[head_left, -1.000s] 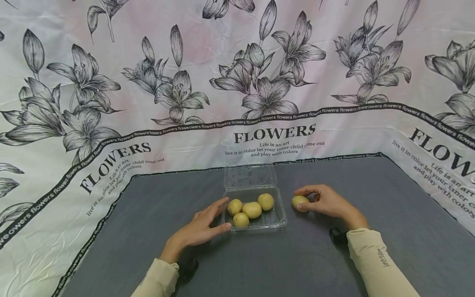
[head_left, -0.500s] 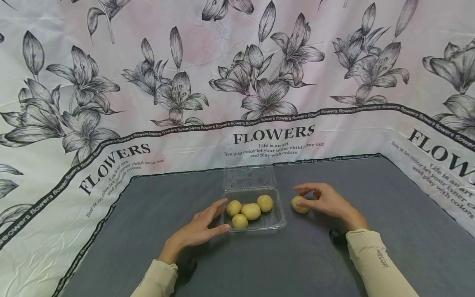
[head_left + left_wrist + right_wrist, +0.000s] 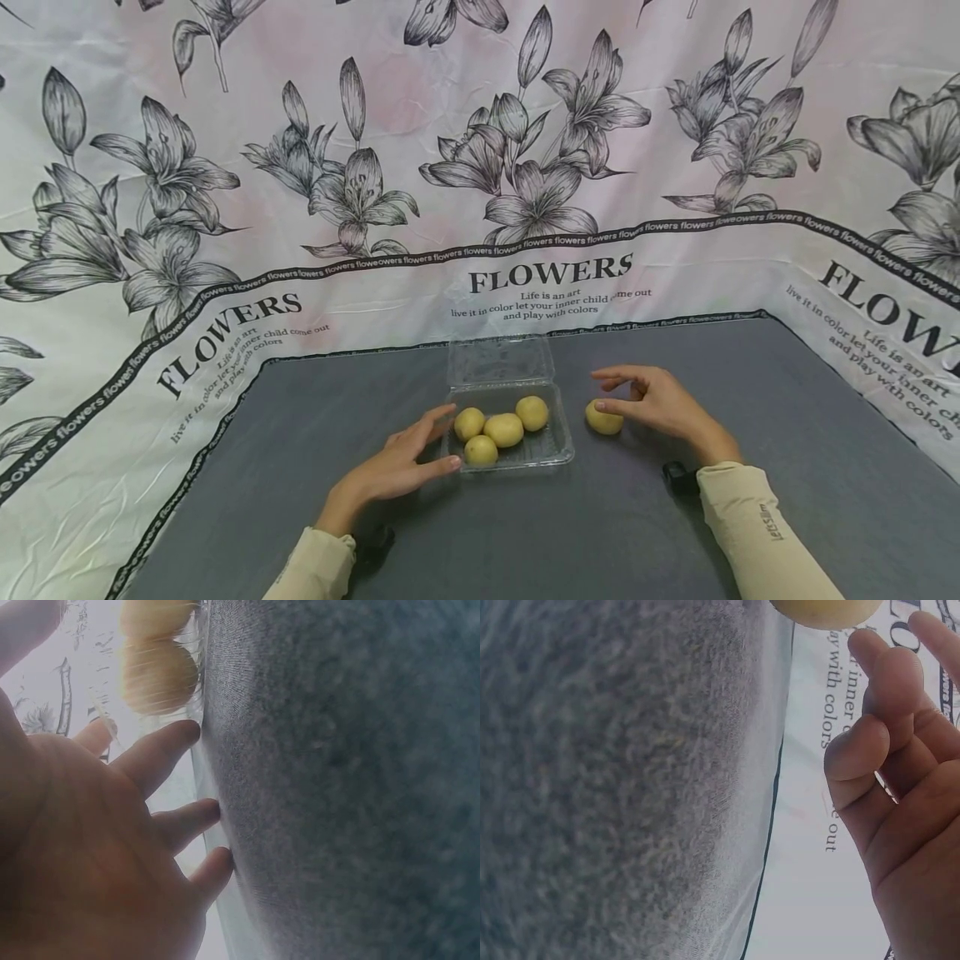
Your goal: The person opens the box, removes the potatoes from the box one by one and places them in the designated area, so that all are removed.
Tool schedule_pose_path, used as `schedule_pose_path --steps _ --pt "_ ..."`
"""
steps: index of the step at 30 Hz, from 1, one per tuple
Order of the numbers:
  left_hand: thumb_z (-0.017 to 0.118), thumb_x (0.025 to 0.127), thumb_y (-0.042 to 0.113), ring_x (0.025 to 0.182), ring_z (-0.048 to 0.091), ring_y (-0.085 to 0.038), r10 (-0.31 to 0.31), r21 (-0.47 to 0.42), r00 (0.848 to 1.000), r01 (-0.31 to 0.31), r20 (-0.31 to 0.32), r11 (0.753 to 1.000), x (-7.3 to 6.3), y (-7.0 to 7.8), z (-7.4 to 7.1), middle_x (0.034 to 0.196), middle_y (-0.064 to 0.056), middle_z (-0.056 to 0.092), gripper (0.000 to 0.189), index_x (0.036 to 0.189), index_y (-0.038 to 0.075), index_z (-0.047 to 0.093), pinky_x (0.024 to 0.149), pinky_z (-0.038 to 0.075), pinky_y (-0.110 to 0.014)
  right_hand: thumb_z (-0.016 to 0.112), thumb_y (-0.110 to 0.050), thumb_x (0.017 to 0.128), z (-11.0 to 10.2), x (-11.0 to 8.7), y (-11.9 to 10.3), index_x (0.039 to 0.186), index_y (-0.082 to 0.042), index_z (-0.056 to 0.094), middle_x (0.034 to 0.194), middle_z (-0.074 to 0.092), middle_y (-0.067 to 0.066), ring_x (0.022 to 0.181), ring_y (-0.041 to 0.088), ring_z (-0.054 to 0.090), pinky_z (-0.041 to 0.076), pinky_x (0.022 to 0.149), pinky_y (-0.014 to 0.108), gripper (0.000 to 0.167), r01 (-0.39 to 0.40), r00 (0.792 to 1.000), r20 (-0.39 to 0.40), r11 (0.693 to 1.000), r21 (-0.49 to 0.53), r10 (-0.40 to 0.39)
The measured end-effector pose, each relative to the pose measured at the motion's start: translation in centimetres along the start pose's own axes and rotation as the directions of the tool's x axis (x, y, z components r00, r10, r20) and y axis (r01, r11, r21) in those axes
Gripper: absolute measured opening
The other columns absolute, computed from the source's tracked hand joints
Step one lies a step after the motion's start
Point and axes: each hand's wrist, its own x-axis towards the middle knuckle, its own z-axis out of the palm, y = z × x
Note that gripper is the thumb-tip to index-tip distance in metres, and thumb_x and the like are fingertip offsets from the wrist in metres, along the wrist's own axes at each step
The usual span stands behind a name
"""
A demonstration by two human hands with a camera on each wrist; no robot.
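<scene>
A clear plastic clamshell box (image 3: 561, 447) lies with its lid up, and several yellow potatoes (image 3: 503, 430) sit in it. My left hand (image 3: 401, 467) rests at the box's left side, fingers spread and thumb tip at the front left corner. In the left wrist view the fingertips (image 3: 182, 733) are right by the table, below the potatoes seen through the box wall. A loose potato (image 3: 603, 417) lies on the table right of the box. Over it hovers my right hand (image 3: 663, 406), thumb and index apart; the right wrist view shows the potato (image 3: 829, 609) beyond the loosely bent fingers.
The transparent lid (image 3: 500, 361) leans back toward the cloth wall. Grey cloth covers the table (image 3: 570, 533). A flower-printed white curtain (image 3: 375, 292) encloses the back and both sides. Dark wrist cameras sit under both forearms.
My right fingers have loosened and risen off the loose potato, which stays on the table. The left hand keeps its place at the box. The head view has shifted slightly.
</scene>
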Motion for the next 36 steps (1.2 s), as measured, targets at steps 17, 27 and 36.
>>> schedule_pose_path --steps 17,27,36 --pt "0.059 0.101 0.05 0.156 0.026 -0.03 0.005 0.004 1.0 -0.005 -0.007 1.0 0.0 -0.1 0.0 0.166 -0.004 0.033 0.08 0.164 0.026 0.015 0.117 0.009 -0.07 0.084 -0.03 0.085 0.5 0.1 -1.3 0.129 -0.016 0.071 0.115 0.074 0.017 0.075 0.01 0.059 0.047 0.058 0.026 0.048 0.045 0.998 -0.044 0.998 -0.032 -0.046" --pt "0.059 0.101 0.05 0.157 0.025 -0.031 0.0 0.0 1.0 0.0 -0.007 1.0 0.0 0.0 0.0 0.166 -0.005 0.034 0.08 0.164 0.027 0.015 0.117 0.009 -0.07 0.085 -0.025 0.085 1.8 0.6 -2.0 0.127 -0.015 0.072 0.115 0.074 0.015 0.078 0.008 0.06 0.048 0.061 0.025 0.045 0.155 0.986 -0.046 0.986 -0.054 -0.158" --pt "0.059 0.101 0.05 0.156 0.027 -0.028 0.005 0.002 1.0 -0.005 -0.003 1.0 0.0 0.0 0.0 0.167 -0.003 0.032 0.08 0.164 0.028 0.014 0.117 0.009 -0.07 0.087 -0.021 0.082 3.0 1.0 -3.3 0.124 -0.009 0.073 0.099 0.07 0.009 0.078 0.015 0.059 0.049 0.064 0.026 0.047 0.239 0.97 -0.031 0.97 -0.045 -0.241"
